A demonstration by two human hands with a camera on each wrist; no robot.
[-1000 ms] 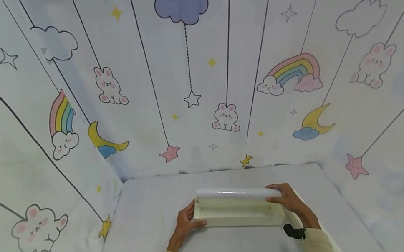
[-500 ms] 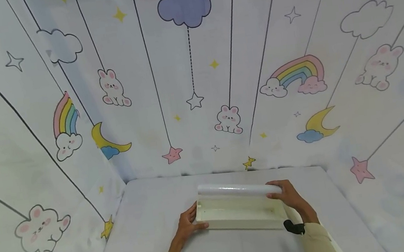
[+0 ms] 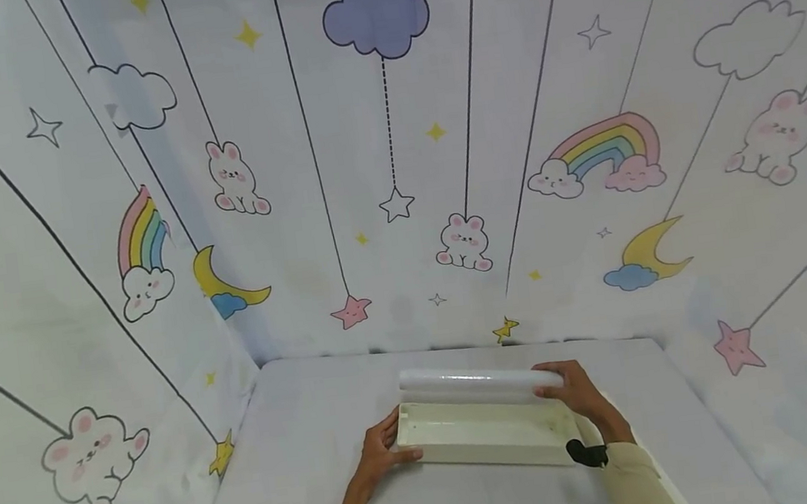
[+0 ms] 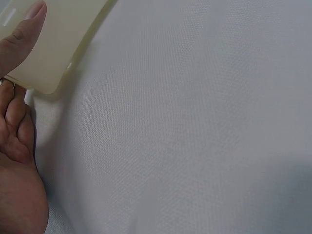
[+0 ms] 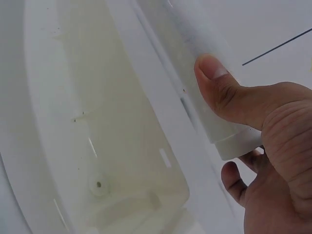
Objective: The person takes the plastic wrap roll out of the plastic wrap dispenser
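My left hand [image 3: 383, 456] grips the left end of a long cream plastic box [image 3: 486, 431], thumb on its front wall and fingers behind the end. The left wrist view catches that thumb on a corner of the box [image 4: 53, 48]. With its top open, the box shows a bare inside. Just behind its far rim is a roll of clear plastic film [image 3: 468, 378], lying lengthwise along it. My right hand [image 3: 580, 398] holds the roll's right end, its thumb pressed on the film roll [image 5: 185, 48] in the right wrist view.
Under my right forearm a long cream strip [image 3: 667, 489] runs toward the front of the white-covered table [image 3: 304, 424]. Behind the table stands a white cloth wall [image 3: 408, 285] printed with clouds, rabbits and stars. Each wrist wears a black strap.
The film roll has moved back, from over the box's far side to behind its rim, held by the right hand. The box has come slightly nearer, with the left hand still on it.
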